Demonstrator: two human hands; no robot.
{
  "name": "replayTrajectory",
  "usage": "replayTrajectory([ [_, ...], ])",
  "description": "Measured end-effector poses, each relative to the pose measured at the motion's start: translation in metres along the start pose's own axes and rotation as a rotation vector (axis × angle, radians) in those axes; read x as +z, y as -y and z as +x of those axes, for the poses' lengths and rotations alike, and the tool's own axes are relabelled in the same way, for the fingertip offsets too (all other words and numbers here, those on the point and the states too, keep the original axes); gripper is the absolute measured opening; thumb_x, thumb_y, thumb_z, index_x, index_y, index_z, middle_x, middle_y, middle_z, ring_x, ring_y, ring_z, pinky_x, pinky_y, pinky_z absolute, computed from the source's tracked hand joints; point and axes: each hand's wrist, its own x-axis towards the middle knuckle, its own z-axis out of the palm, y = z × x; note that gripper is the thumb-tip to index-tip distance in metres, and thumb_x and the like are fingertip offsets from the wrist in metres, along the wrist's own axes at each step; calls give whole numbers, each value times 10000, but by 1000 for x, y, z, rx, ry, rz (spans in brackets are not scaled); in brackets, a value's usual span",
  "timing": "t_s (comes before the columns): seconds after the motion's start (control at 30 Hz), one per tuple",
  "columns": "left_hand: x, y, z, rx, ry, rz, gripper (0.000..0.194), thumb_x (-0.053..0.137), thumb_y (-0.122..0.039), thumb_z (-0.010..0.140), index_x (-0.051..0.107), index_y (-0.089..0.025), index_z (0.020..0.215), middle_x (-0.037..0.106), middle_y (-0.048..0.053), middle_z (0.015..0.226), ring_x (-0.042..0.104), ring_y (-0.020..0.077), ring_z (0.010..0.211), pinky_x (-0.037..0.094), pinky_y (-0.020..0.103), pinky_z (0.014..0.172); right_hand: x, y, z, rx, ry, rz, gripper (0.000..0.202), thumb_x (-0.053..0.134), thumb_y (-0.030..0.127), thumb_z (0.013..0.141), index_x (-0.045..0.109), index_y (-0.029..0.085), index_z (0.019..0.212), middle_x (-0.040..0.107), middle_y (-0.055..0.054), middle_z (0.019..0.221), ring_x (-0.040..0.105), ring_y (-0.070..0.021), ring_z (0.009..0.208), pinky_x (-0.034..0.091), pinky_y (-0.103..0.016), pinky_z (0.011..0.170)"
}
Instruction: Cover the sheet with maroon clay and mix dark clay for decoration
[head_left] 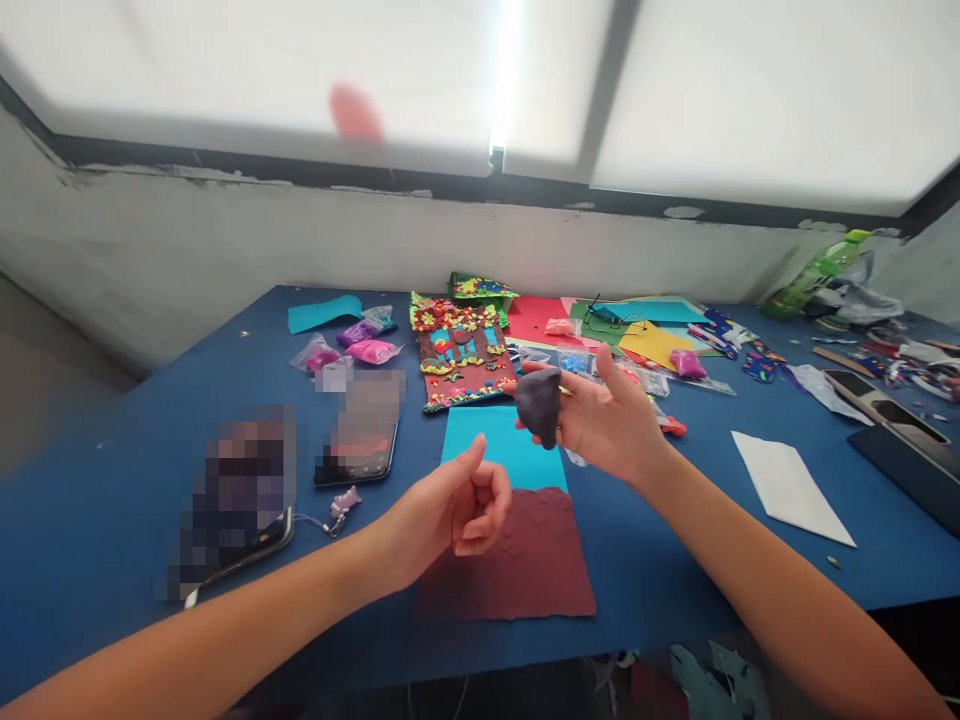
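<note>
My right hand (611,415) is raised above the table, palm turned inward and thumb up. A lump of dark grey modelling clay (538,407) rests against its outstretched fingers. Lower and to the left, my left hand (457,500) hovers with its thumb raised and its fingers loosely curled; nothing shows in it. Beneath the hands lies a blue sheet (495,430) whose near half is covered by a flat maroon clay layer (525,570). Just behind it stands a clay-decorated panel (461,355) with brown, blue, yellow and red pieces.
Two phones (358,440) lie at left, with a small charm (345,502) beside them. Bags of pink and purple clay (375,350) sit behind. Coloured paper (660,343) is spread at the back. A white sheet (791,485) and a green bottle (814,275) are at right.
</note>
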Motion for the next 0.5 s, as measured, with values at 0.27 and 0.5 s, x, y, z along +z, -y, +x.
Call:
replayTrajectory([
  [0.27,-4,1,4,20,-69,-88,514,590,-648,804,530,-156,670,366,-67,426,304,60,355,214,211,419,-3,-16,3,-143,-97,-157,474,751,539,732,661,212,1063,745,-64,921,716,-184,785,546,-255,609],
  [0.5,-3,1,7,57,-95,-245,566,742,-660,661,642,-170,927,665,45,821,629,182,769,512,300,698,17,-44,-18,-555,108,-973,485,518,550,923,589,272,1313,611,-105,1354,522,-261,1311,463,-452,1047],
])
